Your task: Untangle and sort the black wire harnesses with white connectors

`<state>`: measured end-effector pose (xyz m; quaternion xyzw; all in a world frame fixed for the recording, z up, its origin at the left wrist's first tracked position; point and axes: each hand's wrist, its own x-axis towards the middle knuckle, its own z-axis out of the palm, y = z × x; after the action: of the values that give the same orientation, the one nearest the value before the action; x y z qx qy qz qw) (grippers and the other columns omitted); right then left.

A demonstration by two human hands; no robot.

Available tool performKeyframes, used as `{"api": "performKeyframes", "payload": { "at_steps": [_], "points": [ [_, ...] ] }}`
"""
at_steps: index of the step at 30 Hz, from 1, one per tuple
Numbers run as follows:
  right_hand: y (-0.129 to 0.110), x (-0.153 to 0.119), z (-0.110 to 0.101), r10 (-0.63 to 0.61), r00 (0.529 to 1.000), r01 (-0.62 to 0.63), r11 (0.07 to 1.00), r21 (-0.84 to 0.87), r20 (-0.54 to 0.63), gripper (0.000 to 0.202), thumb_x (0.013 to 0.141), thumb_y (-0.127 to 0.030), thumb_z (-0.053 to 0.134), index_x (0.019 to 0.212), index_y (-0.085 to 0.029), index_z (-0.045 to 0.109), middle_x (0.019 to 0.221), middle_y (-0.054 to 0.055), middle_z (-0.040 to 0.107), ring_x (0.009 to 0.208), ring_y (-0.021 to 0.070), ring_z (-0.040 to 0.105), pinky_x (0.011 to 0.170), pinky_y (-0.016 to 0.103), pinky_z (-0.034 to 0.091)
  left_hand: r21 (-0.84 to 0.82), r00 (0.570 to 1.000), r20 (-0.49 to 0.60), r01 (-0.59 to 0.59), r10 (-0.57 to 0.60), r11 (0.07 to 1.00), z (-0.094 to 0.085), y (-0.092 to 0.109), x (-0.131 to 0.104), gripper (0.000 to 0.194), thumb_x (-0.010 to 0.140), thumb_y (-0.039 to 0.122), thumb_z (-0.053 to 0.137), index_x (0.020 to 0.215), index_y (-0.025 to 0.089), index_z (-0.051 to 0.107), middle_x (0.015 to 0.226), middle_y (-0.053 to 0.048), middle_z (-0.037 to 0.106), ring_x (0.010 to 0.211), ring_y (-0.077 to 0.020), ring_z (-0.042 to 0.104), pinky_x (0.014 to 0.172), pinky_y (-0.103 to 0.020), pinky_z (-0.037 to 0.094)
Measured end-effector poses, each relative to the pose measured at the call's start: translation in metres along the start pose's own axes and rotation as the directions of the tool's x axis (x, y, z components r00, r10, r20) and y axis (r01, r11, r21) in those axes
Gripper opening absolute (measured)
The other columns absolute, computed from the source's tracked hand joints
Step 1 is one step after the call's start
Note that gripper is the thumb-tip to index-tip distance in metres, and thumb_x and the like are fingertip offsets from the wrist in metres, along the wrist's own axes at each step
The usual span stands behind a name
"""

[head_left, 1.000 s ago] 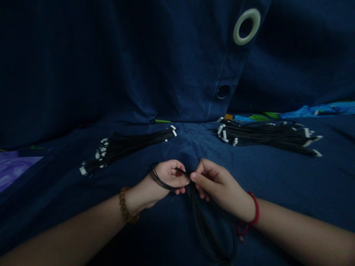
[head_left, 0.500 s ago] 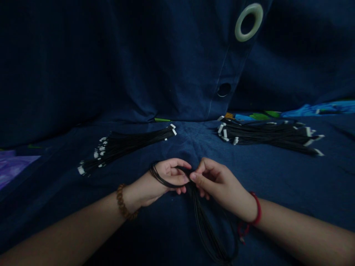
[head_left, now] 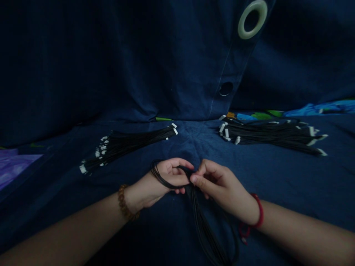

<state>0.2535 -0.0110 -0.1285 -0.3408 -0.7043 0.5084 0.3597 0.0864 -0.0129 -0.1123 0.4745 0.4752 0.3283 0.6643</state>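
A bundle of thin black cords point(head_left: 202, 221) hangs from between my hands, its long loop dropping past the bottom edge of the view. Some of the strands circle the thumb side of my left hand point(head_left: 170, 175), whose fingers and thumb close on the bundle. My right hand point(head_left: 219, 183) pinches the same cords with thumb and forefinger, right beside the left fingertips. The spot where the fingertips meet is dark, so details there are hidden. A beaded bracelet point(head_left: 126, 203) is on my left wrist and a red cord bracelet point(head_left: 258, 210) on my right.
Beyond my left hand lies a bunch of black cords with white ends point(head_left: 133, 142). A thicker bunch of such cords point(head_left: 266, 133) lies to the right. Dark blue cloth point(head_left: 291, 177) covers the surface, and a blue curtain point(head_left: 166, 55) with a pale ring point(head_left: 241, 22) hangs behind.
Hardly anything differs. The view has shifted slightly, and my right thumb and forefinger sit a touch differently on the cords. Both hands keep their hold.
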Motion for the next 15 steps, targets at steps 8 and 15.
{"api": "performKeyframes", "payload": {
  "at_steps": [8,15],
  "points": [
    [-0.007,0.002,-0.004,-0.037,0.999,0.033,0.976,-0.217,-0.017,0.023,0.088,-0.035,0.041,0.074,-0.018,0.047,0.059,-0.003,0.047,0.052,0.0087,0.045,0.048,0.021,0.037,-0.018,0.999,-0.014,0.052,-0.053,0.998,0.001,0.003,-0.001,0.022,0.067,0.013,0.063,0.089,0.012,0.065,0.063,0.0,0.061,0.045,-0.0031,0.05,0.041,-0.014,0.033],
    [-0.059,-0.029,-0.013,-0.29,0.93,0.36,0.606,-0.709,0.225,0.02,0.077,-0.025,0.055,0.096,-0.023,0.056,0.091,0.004,0.052,0.08,0.0178,0.049,0.07,0.03,0.038,-0.168,0.991,-0.078,0.099,-0.113,0.981,-0.001,0.011,-0.003,0.027,0.067,0.009,0.06,0.091,0.018,0.068,0.073,-0.002,0.065,0.05,-0.0022,0.049,0.048,-0.013,0.037]
  ]
}}
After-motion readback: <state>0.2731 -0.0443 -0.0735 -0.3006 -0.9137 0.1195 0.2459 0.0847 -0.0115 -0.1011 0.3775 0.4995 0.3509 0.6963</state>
